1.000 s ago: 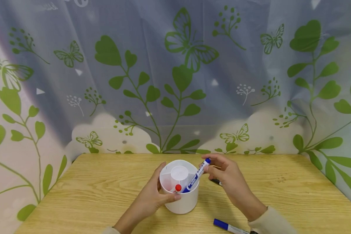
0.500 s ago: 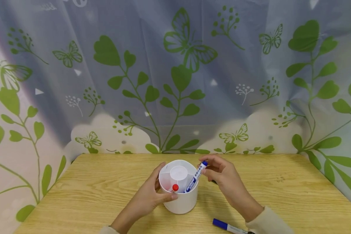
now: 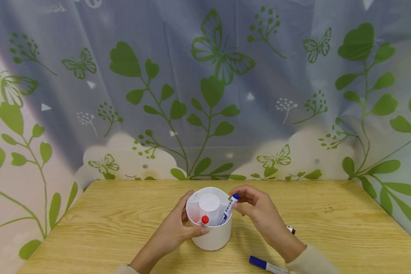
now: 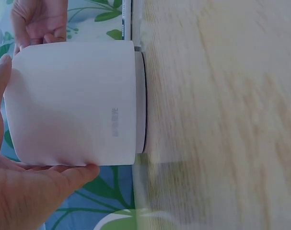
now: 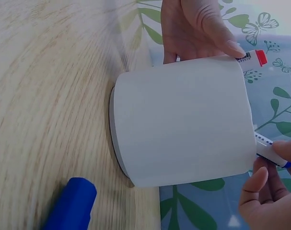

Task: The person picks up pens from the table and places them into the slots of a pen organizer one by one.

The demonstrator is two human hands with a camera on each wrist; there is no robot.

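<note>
A round white pen holder (image 3: 212,239) with inner compartments stands on the wooden table. My left hand (image 3: 172,236) grips its left side, thumb over the near rim and fingers round the outside, as the left wrist view also shows. Between thumb and fingers, my right hand (image 3: 262,213) pinches the upper end of a blue-capped whiteboard marker (image 3: 227,210). The marker leans to the right, its lower part down inside the holder's right-hand compartment and hidden by the wall. A red-capped marker (image 3: 204,219) leans in a front compartment, near my left thumb.
Another blue-capped marker (image 3: 258,262) lies on the table (image 3: 123,213) in front of the right forearm. The dark end of a further marker (image 3: 290,229) shows beside the right wrist. A curtain (image 3: 178,95) printed with leaves and butterflies hangs behind the table.
My right hand has moved left and down, and the blue-capped marker has sunk deeper into the holder. A dark marker end has come into view beside the right wrist. The left hand keeps its grip.
</note>
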